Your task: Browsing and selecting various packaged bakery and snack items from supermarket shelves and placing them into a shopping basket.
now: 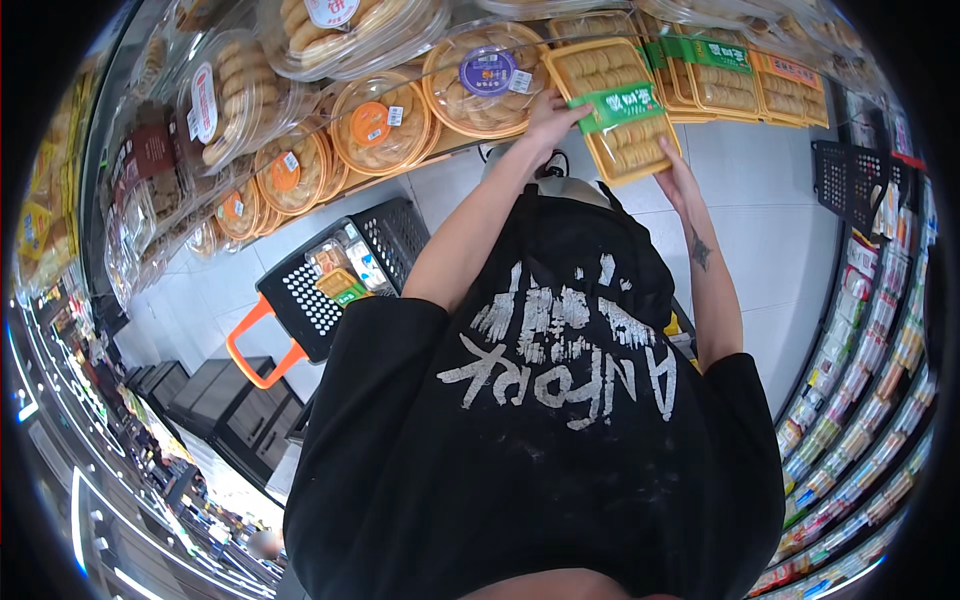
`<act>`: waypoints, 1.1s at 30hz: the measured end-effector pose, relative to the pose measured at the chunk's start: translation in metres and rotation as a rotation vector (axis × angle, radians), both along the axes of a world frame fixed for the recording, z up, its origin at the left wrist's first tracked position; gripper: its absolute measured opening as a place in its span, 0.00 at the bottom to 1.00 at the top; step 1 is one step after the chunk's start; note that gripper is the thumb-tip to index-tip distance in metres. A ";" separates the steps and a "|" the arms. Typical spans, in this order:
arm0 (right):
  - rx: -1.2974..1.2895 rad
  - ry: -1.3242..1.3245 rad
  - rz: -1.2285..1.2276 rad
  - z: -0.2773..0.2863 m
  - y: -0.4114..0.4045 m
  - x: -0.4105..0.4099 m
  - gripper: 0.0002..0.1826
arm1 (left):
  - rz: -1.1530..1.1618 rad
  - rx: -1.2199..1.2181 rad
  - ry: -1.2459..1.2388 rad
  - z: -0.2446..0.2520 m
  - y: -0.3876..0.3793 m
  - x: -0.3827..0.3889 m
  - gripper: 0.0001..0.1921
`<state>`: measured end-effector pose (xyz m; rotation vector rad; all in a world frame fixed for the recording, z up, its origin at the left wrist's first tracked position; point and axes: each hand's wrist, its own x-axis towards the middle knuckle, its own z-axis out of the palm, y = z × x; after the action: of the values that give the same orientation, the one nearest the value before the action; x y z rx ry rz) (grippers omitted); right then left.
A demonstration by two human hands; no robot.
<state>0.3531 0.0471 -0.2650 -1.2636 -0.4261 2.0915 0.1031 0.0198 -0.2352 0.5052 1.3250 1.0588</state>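
Observation:
A yellow tray of pastries in clear wrap (pixel 637 146) is between my hands, with a green printed band across its middle. My left hand (pixel 551 124) grips its left edge, thumb lying on the green band. My right hand (pixel 677 176) holds the lower right edge. The tray is tilted slightly and hangs in front of the shelf edge, partly over the floor. Just left of my left hand, a round clear tub of pastries with a purple label (pixel 480 79) sits on the shelf. Similar yellow trays (pixel 720 75) stand in a row to the right of the held one.
Round tubs with orange labels (pixel 375 124) line the shelf (pixel 457 150) to the left. A black shopping basket with an orange handle (pixel 259 337) stands on the floor at my left, packages inside. Another black basket (pixel 847 180) is at right, near shelves of packaged goods (pixel 855 360).

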 end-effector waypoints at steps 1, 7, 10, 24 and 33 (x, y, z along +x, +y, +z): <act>-0.038 0.062 -0.080 0.001 0.008 -0.010 0.28 | 0.009 0.055 -0.030 -0.003 0.008 -0.003 0.24; -0.011 0.063 -0.256 -0.006 0.046 -0.037 0.26 | -0.200 -0.117 -0.137 0.025 0.021 0.009 0.29; -0.004 0.043 -0.292 -0.010 0.058 -0.054 0.24 | -0.184 -0.172 -0.158 0.010 0.011 0.012 0.32; -0.034 -0.346 -0.059 -0.087 -0.024 -0.018 0.34 | -0.421 -0.447 0.047 -0.039 -0.113 -0.043 0.22; 0.106 -0.751 0.890 -0.148 -0.123 0.008 0.18 | 0.198 -0.509 0.224 -0.076 -0.209 -0.054 0.12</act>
<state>0.3609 -0.0760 -0.4135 -2.0116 -1.6532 2.0879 0.0492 -0.1893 -0.3109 0.1112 1.8014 0.7921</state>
